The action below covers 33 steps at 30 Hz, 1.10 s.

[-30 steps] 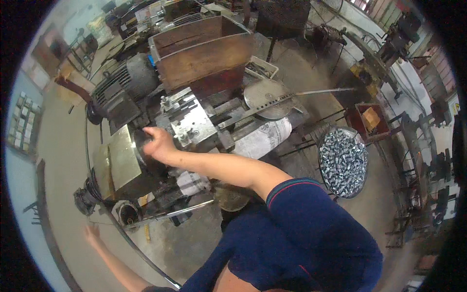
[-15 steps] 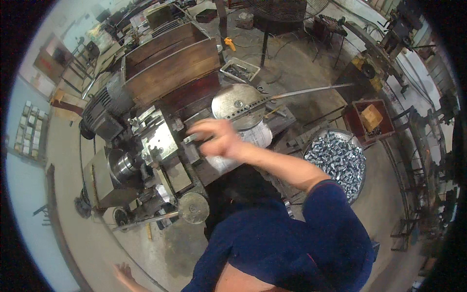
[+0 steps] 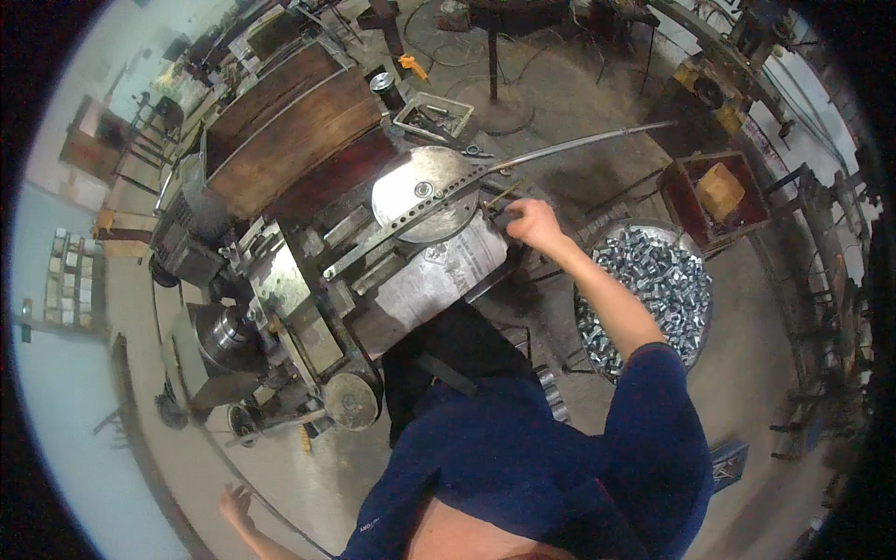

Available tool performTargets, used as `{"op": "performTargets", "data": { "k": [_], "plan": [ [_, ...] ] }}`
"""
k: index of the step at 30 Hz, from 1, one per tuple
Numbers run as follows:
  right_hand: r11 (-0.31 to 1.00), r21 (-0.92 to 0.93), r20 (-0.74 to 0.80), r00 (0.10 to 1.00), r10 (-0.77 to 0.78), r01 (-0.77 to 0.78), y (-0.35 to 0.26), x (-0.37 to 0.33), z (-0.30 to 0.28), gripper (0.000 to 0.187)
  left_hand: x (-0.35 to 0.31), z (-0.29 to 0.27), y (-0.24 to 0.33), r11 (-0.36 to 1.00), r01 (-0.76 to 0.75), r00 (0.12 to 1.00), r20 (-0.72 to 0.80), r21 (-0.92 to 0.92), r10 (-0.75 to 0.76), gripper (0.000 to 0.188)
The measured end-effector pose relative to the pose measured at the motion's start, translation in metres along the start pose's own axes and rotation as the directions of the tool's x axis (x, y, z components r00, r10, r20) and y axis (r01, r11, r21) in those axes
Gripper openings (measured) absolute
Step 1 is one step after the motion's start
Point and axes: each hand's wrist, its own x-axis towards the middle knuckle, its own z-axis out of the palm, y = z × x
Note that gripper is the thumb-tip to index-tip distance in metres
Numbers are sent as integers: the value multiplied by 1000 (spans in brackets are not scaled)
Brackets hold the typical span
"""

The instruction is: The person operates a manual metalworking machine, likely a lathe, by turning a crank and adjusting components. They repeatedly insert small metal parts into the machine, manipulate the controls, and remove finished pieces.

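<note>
My right hand is at the right end of the bench, beside a printed paper sheet. Its fingers are curled together at a small dark piece that I cannot make out. Left of it lies a round metal disc, crossed by a long lever with a row of holes. Down at the lower left, my left hand hangs away from the machine, fingers apart and holding nothing. The small lathe, with its round chuck and a handwheel, stands between the hands.
A round tub heaped with shiny metal parts stands at my right. Behind it is a red-brown box holding a cardboard piece. A wooden crate and a small tray sit beyond the bench.
My right hand has moved right, from the lathe's slide area past the disc to the bench's right end. The view has shifted somewhat; my left hand still hangs at the lower left.
</note>
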Motion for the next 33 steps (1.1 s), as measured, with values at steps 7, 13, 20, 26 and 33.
{"op": "performTargets", "data": {
  "k": [7, 13, 20, 26, 33],
  "plan": [
    [990, -80, 186, 974, 129, -116, -10, 41, 57, 32, -36, 15, 50, 678, -237, 950, 20, 696, 311, 45],
    [929, -197, -46, 944, -327, 313, 53, 72, 97, 35, -67, 135, 123, 780, -588, 792, 350, 214, 501, 32],
    [970, 228, -26, 995, 95, -87, 6, 48, 46, 26, -51, 212, 99, 661, -680, 694, 572, 318, 438, 31],
    [660, 746, -208, 972, 106, 88, -26, -30, -15, 17, -29, 235, 68, 674, -655, 722, 547, 341, 424, 33],
    [815, 569, -95, 993, -64, 107, -75, -42, -34, 17, -37, 249, 77, 535, -623, 780, 409, 570, 473, 28]
  ]
}}
